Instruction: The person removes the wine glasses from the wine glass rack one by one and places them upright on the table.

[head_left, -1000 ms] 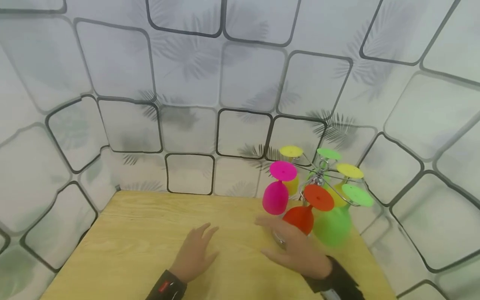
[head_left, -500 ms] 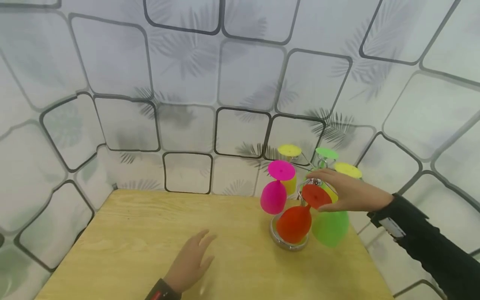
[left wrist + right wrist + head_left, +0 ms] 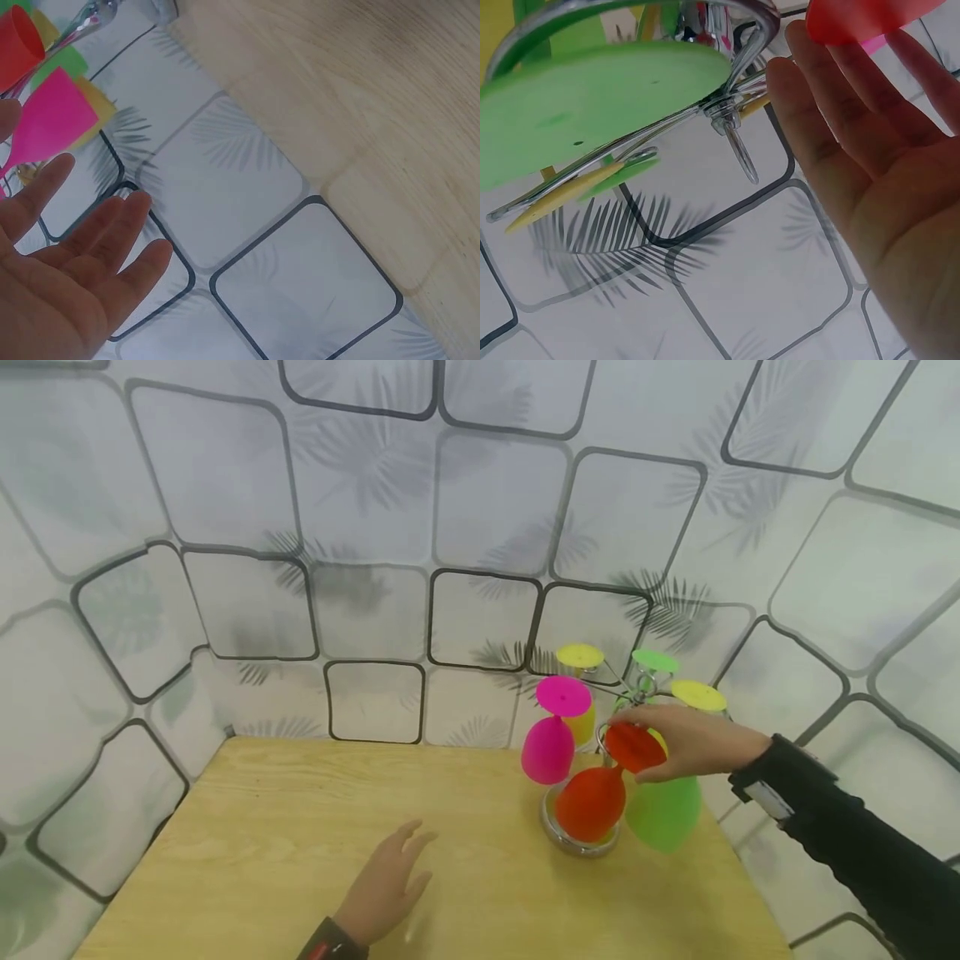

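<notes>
A red plastic goblet (image 3: 588, 807) hangs upside down on a chrome stemware rack, its round foot uppermost. My right hand (image 3: 693, 739) reaches in from the right and holds that foot, fingers at its far side and thumb at the near edge. In the right wrist view the fingertips meet the red foot (image 3: 866, 15); the thumb is out of sight. Left of the rack, my left hand (image 3: 384, 885) hovers over the wooden table (image 3: 300, 802) with loosely bent fingers and nothing in it. In the left wrist view, its palm (image 3: 45, 307) shows bare.
A pink goblet (image 3: 547, 750) hangs left of the red one, a light green goblet (image 3: 663, 814) right of it. Yellow discs (image 3: 699, 695) and more green sit behind. The rack's round base (image 3: 558, 839) stands near the table's right side. Patterned wall covering (image 3: 375, 618) encloses the table.
My right hand has moved from low in front of the rack up and right, onto the red goblet's foot. Over the last half second it closes in slightly. My left hand barely shifts.
</notes>
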`<state>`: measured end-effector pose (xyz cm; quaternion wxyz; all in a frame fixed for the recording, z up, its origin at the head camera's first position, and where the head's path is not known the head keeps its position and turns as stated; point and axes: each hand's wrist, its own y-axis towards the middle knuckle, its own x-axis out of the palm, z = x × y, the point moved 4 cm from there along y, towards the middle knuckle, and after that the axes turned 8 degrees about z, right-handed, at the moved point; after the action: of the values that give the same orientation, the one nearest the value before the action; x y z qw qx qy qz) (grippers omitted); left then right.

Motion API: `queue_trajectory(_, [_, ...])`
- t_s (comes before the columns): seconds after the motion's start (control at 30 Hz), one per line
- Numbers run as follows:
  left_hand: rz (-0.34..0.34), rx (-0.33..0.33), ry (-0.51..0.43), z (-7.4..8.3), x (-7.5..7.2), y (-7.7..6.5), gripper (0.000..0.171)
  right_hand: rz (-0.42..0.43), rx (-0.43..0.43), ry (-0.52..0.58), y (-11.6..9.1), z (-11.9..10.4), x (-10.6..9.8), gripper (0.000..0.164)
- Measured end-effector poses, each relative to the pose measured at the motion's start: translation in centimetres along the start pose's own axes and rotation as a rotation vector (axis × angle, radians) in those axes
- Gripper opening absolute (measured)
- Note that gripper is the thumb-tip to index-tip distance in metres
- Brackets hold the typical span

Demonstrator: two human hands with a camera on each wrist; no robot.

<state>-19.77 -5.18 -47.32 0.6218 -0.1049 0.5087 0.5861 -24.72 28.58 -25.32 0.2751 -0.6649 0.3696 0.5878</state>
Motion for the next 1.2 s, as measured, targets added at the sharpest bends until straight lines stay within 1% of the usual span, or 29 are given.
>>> queue_trajectory(0.17, [-0.028,-0.024,0.005,0.1,0.1,0.1,0.047,0.001,0.027,0.040,-0.4,0.2,-0.5,0.057])
queue_trajectory(0.37, [-0.034,-0.046,0.015,-0.1,0.0,0.0,0.048,0.019,0.017,0.058,-0.6,0.4,-0.9,0.052])
queue_trajectory(0.47, [-0.034,-0.043,0.019,-0.1,0.0,0.0,0.047,0.030,0.011,0.057,-0.6,0.5,-1.2,0.053])
queue_trajectory(0.7, [-0.024,-0.028,0.015,-0.2,0.1,0.0,0.046,0.030,0.047,0.035,-0.7,0.7,-1.5,0.055])
queue_trajectory(1.03, [-0.033,-0.034,0.001,-0.4,0.4,-0.1,0.047,0.036,0.005,-0.011,-0.5,-0.2,-2.3,0.055])
queue_trajectory(1.2, [-0.038,-0.033,-0.003,-0.4,0.3,-0.2,0.047,0.036,-0.018,-0.018,-0.3,-0.9,-2.7,0.056])
